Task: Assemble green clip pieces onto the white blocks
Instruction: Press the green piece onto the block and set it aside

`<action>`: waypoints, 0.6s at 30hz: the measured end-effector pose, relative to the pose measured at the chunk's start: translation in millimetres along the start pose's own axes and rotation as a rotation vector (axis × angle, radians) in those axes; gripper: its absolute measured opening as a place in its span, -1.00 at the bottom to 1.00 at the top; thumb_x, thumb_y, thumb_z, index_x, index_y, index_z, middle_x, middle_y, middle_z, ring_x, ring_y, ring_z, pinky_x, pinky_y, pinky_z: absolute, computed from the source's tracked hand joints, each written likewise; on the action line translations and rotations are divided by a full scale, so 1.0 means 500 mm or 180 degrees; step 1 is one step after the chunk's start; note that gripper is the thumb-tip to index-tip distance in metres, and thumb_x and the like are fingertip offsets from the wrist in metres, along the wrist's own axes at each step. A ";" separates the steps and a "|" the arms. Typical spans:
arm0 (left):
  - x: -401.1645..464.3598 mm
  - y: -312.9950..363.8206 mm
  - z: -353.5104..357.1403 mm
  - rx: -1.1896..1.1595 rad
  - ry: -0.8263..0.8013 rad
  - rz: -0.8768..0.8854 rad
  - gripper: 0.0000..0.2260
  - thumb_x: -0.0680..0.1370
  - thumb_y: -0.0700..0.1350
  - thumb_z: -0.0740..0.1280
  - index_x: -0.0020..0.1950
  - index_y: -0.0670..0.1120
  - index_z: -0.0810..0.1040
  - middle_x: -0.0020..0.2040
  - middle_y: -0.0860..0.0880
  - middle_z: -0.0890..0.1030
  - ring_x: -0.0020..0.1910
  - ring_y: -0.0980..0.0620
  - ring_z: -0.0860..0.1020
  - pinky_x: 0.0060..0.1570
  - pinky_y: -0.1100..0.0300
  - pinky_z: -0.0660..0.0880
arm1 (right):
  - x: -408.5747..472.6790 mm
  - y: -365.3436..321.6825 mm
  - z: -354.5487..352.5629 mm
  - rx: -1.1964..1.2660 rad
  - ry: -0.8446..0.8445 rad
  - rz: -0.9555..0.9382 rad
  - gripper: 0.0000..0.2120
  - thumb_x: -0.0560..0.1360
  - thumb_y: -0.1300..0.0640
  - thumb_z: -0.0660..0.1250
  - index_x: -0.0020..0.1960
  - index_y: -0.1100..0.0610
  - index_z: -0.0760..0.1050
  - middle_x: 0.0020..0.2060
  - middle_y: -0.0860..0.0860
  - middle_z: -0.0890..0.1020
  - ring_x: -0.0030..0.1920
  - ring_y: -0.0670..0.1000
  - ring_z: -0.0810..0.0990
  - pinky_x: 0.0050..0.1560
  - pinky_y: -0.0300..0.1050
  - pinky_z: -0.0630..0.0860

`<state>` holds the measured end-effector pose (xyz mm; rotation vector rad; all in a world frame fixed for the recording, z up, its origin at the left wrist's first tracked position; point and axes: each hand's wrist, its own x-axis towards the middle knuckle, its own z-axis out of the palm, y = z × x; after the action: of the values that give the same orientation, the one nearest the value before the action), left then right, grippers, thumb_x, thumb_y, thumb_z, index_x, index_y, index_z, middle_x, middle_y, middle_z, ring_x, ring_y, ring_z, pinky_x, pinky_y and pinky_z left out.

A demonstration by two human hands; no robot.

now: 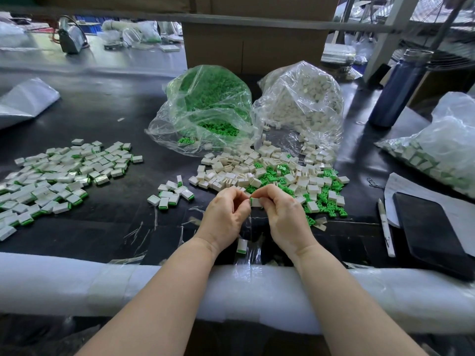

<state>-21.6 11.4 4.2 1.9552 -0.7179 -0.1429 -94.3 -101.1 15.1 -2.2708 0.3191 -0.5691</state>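
2 hands pinch 1 white block with a green clip over the dark bench.

The right hand [280,211] grasps the white block [255,202] between curled fingertips; a green clip [250,200] sits at the block's left end, where the left hand [226,214] pinches it with thumb and forefinger. Just beyond lies a mixed pile of loose blocks and clips [277,176]. Finished pieces [59,176] lie spread at far left, with a small cluster [171,192] nearer. Behind stand a bag of green clips [205,104] and a bag of white blocks [300,98].
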 end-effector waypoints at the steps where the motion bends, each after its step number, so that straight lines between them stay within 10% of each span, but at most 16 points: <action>1: -0.001 0.001 -0.001 -0.0045 -0.0001 0.0003 -0.96 0.55 -0.18 0.26 -0.08 -0.10 0.49 -0.17 -0.05 0.53 -0.26 0.06 0.45 -0.19 0.24 0.41 | 0.000 0.000 0.000 0.0005 -0.0005 0.0007 -0.84 0.57 0.25 0.21 0.02 0.14 0.56 -0.13 -0.02 0.61 -0.08 0.02 0.55 -0.03 -0.07 0.47; 18: -0.007 0.006 0.003 -0.0033 -0.0153 -0.0149 -0.86 0.51 -0.33 0.15 -0.19 -0.13 0.38 -0.39 0.05 0.34 -0.43 0.11 0.25 -0.44 0.30 0.27 | 0.002 -0.002 0.003 0.0322 -0.0063 0.0022 -0.84 0.55 0.29 0.23 -0.04 0.13 0.58 -0.16 -0.03 0.61 -0.08 0.01 0.55 0.03 -0.03 0.48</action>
<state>-26.4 11.3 5.5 1.9650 -0.7017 -0.2224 -92.6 -99.9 14.9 -2.1760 0.2821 -0.5468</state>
